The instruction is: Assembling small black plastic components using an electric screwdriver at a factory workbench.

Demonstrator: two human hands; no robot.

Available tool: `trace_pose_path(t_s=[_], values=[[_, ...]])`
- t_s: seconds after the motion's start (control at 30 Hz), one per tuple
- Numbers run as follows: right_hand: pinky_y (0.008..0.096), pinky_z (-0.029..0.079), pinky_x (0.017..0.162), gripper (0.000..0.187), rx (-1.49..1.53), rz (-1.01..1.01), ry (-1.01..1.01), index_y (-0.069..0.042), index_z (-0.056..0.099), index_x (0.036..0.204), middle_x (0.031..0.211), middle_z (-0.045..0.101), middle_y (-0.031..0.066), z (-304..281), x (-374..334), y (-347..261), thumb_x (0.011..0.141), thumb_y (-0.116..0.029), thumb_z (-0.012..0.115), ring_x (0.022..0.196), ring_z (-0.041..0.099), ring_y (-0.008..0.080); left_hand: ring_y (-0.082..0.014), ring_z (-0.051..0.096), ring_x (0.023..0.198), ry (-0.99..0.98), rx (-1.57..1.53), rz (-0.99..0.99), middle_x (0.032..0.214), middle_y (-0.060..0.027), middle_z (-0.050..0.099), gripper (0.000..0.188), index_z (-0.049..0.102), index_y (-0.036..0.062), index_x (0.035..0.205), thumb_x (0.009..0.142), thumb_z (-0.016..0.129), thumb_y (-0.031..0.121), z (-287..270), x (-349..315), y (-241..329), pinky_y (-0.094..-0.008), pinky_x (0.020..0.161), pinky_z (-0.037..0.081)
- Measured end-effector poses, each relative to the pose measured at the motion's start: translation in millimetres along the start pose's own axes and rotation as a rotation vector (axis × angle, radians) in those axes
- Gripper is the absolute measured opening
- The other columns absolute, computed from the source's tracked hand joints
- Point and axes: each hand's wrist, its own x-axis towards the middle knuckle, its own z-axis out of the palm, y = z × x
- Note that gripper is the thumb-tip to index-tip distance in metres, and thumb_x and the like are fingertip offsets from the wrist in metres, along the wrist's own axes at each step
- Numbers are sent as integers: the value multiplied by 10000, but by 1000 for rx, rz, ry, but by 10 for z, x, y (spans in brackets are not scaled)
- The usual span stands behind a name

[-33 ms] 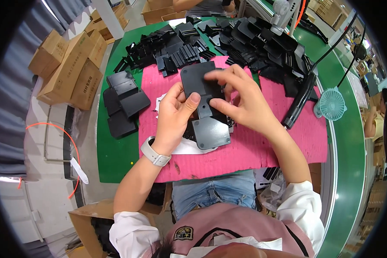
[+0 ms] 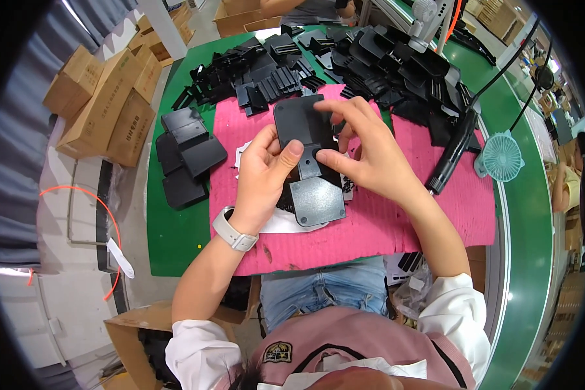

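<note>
Both hands meet over the pink mat (image 2: 370, 227) at the middle of the bench (image 2: 175, 240). The left hand (image 2: 261, 170) grips the black plastic part (image 2: 302, 123) from its 9 o'clock side, thumb pressed on the narrow neck; the right hand (image 2: 364, 153) pinches it from 3 o'clock, fingertips on the top edge and on the neck. The part is held just above a grey square plate (image 2: 317, 200) that lies on the mat at its 6 o'clock — whether the two touch I cannot tell.

The grip sits mostly on the thin neck, so a twist between the hands could strain or snap it there (a judgement, not something seen). If either thumb slips, the part could drop onto the plate and knock it askew. A black electric screwdriver (image 2: 454, 153) lies at 3 o'clock near the right wrist, and a careless elbow could roll it off the mat — the heap of black parts (image 2: 383, 65) at 12 o'clock could also slide into the work area
</note>
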Motion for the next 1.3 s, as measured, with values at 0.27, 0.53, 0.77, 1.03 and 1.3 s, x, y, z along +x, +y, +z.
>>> trace_pose_path(t_s=[0.27, 0.53, 0.77, 1.03, 1.3], values=[[207, 418, 538, 704, 577, 587, -218, -7, 334, 1381, 810, 623, 59, -340, -241, 64, 805, -180, 699, 603, 550, 74, -131, 564, 784, -175, 310, 42, 882, -45, 596, 347, 582, -10, 1013, 880, 644, 304, -111, 57, 117, -299, 666, 436], [287, 468, 576, 558, -120, 493, 50, 25, 455, 1260, 617, 627, 127, -454, -672, 244, 782, -147, 685, 573, 615, 161, -287, 563, 859, -194, 1410, 351, 820, -100, 560, 206, 631, 2, 865, 720, 713, 124, -195, 22, 99, -387, 739, 461], [397, 462, 550, 464, -375, 452, -62, -29, 530, 1169, 568, 593, 135, -492, -631, 163, 798, -270, 668, 559, 614, 309, -288, 576, 746, -90, 1315, 399, 757, -119, 553, 103, 594, -13, 776, 744, 677, 38, -149, 51, 116, -376, 653, 451], [366, 442, 492, 343, -887, 346, 472, -92, 630, 1028, 568, 592, 61, -941, -749, 286, 803, -347, 678, 524, 602, 251, -341, 579, 707, 17, 1195, 381, 750, -147, 574, 88, 574, -9, 791, 801, 625, 62, -182, 57, 94, -415, 631, 449], [443, 513, 641, 578, -883, 574, 377, 60, 549, 913, 709, 642, 213, -1214, -663, 918, 738, -477, 673, 686, 642, 384, -141, 570, 668, -55, 837, 209, 770, -81, 588, 90, 565, -23, 888, 884, 572, 67, -91, 56, 120, -274, 612, 453]])
